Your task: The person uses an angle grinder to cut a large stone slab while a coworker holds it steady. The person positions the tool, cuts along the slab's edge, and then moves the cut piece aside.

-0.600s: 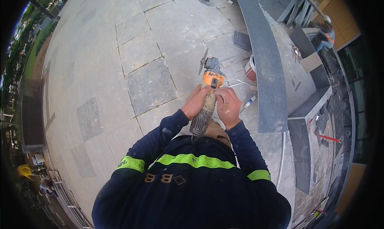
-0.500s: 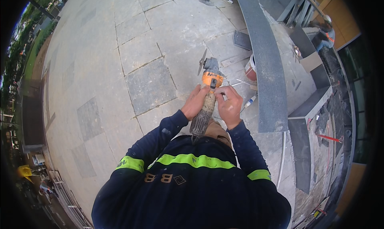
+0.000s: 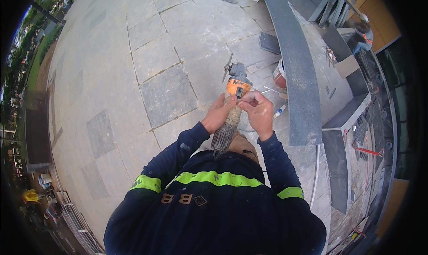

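Grinder [image 3: 232,103] sits upright between both hands, disc at the far end, above grey paving [image 3: 169,94]. Left hand [image 3: 217,114] wraps its dusty body, fingers closed round it. Right hand [image 3: 257,110] pinches narrow at the orange housing. Long dark slab [image 3: 294,68] lies right, bucket [image 3: 279,74] beside it.

Just one view here, a head-worn fisheye looking almost straight down the person's front at the paved floor [image 3: 169,36]. The dark work jacket [image 3: 214,210] fills the lower frame, really close, and both forearms run up to mid-picture. Straight edges like the long dark stone slab [image 3: 294,72] bend toward the rim, which goes black.
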Demonstrator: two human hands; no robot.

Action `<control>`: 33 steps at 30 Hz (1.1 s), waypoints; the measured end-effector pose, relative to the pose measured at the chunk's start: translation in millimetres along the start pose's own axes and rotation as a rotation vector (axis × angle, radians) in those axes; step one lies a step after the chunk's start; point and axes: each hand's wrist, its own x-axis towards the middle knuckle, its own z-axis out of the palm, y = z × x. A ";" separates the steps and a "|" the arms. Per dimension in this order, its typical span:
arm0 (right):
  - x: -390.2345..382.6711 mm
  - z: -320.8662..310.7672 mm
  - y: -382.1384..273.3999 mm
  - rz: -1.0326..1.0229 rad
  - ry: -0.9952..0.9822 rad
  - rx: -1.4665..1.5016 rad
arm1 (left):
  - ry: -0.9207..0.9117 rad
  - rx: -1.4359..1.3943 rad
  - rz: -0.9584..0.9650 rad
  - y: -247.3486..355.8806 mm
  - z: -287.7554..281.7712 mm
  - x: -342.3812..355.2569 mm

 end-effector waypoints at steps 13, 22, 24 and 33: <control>-9.8 8.2 -7.2 -0.167 0.122 -0.220 | 0.012 0.083 0.049 -7.9 -4.1 4.2; -28.5 0.4 42.7 0.211 0.070 0.206 | -0.079 -0.126 -0.013 -2.1 -13.6 16.1; -26.9 0.9 45.9 0.310 0.021 0.395 | -0.119 -0.170 -0.020 -3.2 -16.8 23.2; 45.4 8.0 52.3 0.396 -0.203 0.883 | -0.154 0.025 0.174 32.0 -0.3 77.5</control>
